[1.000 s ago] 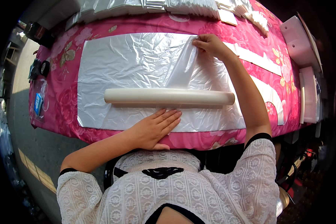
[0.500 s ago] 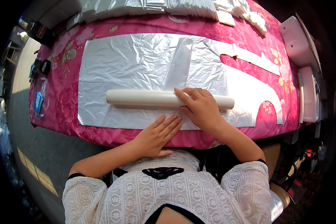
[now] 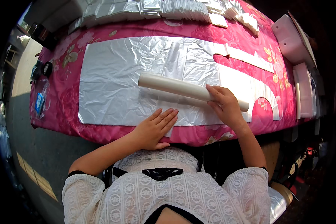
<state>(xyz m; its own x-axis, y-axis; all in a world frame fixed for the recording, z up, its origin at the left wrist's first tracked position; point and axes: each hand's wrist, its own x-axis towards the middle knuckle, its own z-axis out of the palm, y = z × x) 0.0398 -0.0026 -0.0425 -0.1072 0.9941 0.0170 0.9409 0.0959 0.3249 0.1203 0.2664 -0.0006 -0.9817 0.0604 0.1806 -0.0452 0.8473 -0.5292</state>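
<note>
My right hand (image 3: 226,105) grips a smooth white tube (image 3: 171,84) near its right end, thumb and fingers around it. The tube slants, its left end farther from me and seemingly raised over the sheet. Under it lies a wrinkled white plastic sheet (image 3: 112,82), with curved cut-outs and strap-like strips at its right side. A narrow translucent strip (image 3: 174,59) runs across the sheet beneath the tube toward my left hand. My left hand (image 3: 155,127) rests flat at the sheet's near edge, fingers stretched out and holding nothing. The strip's end shows beside it.
A pink floral cloth (image 3: 65,108) covers the table. Folded white packets (image 3: 184,10) line the far edge. White boxes (image 3: 293,39) stand at the right. A roll of dark tape (image 3: 47,69) and a small blue packet (image 3: 39,103) lie at the left edge.
My right hand has moved right with the tube, which has turned from level to slanted, its left end now farther away. My left hand stays nearly in place, flat.
</note>
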